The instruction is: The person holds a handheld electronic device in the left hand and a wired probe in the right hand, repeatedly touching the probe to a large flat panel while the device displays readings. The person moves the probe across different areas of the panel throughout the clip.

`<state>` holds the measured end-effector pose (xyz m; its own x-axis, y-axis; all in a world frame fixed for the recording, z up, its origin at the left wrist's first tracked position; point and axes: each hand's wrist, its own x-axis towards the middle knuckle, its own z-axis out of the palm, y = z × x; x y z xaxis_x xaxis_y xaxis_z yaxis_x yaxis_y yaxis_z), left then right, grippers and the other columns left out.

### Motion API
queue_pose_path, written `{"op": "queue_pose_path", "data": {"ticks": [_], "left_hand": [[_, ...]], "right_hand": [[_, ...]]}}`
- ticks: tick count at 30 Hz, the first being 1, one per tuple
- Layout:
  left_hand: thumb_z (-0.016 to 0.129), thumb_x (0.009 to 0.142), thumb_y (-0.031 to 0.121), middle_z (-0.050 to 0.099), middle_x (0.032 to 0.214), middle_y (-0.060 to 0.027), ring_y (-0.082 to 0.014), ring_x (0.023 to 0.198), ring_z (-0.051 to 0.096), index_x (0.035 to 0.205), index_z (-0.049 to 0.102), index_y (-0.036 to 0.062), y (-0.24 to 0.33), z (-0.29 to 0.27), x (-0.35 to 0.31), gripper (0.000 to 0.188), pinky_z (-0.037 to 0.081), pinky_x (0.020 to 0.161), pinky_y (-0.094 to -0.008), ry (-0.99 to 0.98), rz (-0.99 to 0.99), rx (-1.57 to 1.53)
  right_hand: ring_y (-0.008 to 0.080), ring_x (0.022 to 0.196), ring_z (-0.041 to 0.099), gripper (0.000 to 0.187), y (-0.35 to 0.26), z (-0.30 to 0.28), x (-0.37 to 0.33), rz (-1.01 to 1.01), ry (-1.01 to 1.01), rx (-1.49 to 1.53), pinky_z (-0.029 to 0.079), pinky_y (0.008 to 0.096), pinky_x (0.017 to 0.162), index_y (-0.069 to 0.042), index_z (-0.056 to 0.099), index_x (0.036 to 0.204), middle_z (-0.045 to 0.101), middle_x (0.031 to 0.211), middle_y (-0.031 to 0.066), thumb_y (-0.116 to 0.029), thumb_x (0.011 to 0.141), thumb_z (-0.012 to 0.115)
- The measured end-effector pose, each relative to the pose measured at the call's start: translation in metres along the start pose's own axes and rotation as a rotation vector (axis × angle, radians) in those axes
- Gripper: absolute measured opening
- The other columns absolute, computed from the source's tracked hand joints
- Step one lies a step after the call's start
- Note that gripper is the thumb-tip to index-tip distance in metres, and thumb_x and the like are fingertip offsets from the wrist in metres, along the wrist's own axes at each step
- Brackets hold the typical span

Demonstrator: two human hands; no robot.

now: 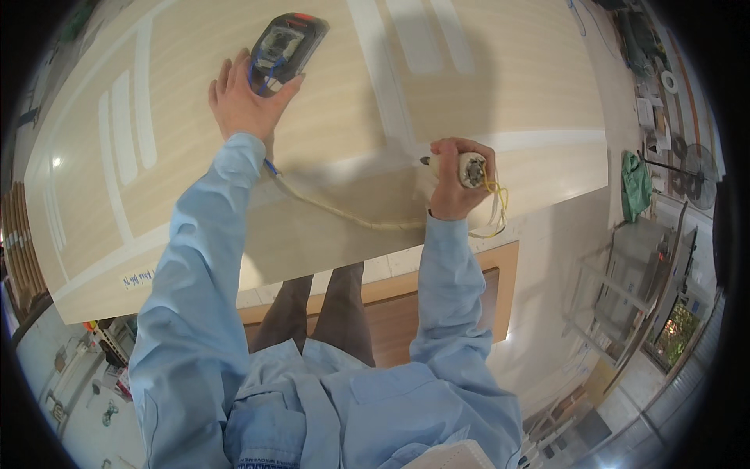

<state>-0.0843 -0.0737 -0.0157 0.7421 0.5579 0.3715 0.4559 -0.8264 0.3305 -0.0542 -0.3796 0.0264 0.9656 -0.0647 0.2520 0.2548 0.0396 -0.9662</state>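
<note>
Overhead, a worker's left hand (246, 103) spreads thumb and fingers wide around the near end of a black battery (291, 45) on a pale panel (328, 117); whether it grips cannot be told. The right hand (459, 184) closes around a whitish cylinder (473, 167), yellow wires (500, 195) trailing at its side. A cord (344, 216) sags between the wrists, the right forearm partly covering it, while the left hand partly hides the battery's blue wires (271, 70). Below the panel's near edge lies a wood-framed board (508, 285), partly blocked by the worker's legs (344, 309). A green cloth (635, 187) and a fan (695, 172) stand off right, brown slats (19, 242) far left.
</note>
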Motion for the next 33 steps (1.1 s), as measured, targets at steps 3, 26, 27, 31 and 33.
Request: {"op": "queue_pose_path", "data": {"ticks": [3,26,27,31,33], "left_hand": [[0.079,0.073,0.068,0.057,0.148,-0.0066,-0.0294,0.148,0.04,0.145,0.054,0.0072,-0.001,0.001,-0.001,0.098,0.024,0.124,-0.0467,-0.013,0.001,-0.012],[0.08,0.075,0.064,0.056,0.151,-0.0051,-0.0283,0.149,0.038,0.146,0.054,0.0086,0.003,-0.002,-0.002,0.094,0.023,0.125,-0.0455,-0.032,0.0,-0.014],[0.08,0.075,0.064,0.056,0.15,-0.0053,-0.0284,0.149,0.038,0.146,0.054,0.0086,0.004,-0.003,-0.003,0.094,0.024,0.125,-0.0454,-0.03,-0.001,-0.023],[0.081,0.074,0.064,0.058,0.148,-0.0063,-0.0286,0.148,0.04,0.146,0.055,0.0085,0.0,0.001,0.0,0.094,0.025,0.124,-0.045,-0.016,0.005,-0.011],[0.081,0.074,0.064,0.058,0.148,-0.0066,-0.0287,0.147,0.041,0.145,0.055,0.0085,0.0,0.003,-0.002,0.094,0.026,0.124,-0.045,-0.013,0.008,-0.005]], "right_hand": [[0.019,0.078,0.07,0.017,-0.002,-0.002,0.001,-0.023,0.059,0.051,0.059,0.0321,0.072,0.0,0.056,0.099,0.07,0.086,0.0124,0.005,0.092,0.07],[0.0198,0.078,0.069,0.016,0.011,-0.011,0.023,-0.027,0.128,0.021,0.059,0.033,0.076,0.001,0.056,0.1,0.07,0.086,0.0149,0.005,0.091,0.069],[0.0198,0.078,0.069,0.016,0.011,-0.012,0.023,-0.035,0.117,0.004,0.059,0.0329,0.076,0.001,0.056,0.1,0.07,0.086,0.0148,0.004,0.09,0.069],[0.0198,0.077,0.07,0.016,0.005,-0.018,0.022,-0.04,0.186,0.051,0.059,0.0325,0.075,0.002,0.056,0.099,0.071,0.085,0.0146,0.004,0.09,0.069],[0.0198,0.077,0.07,0.016,0.001,-0.022,0.021,-0.033,0.207,0.074,0.059,0.0324,0.074,0.002,0.055,0.099,0.071,0.085,0.0148,0.004,0.09,0.069]]}}
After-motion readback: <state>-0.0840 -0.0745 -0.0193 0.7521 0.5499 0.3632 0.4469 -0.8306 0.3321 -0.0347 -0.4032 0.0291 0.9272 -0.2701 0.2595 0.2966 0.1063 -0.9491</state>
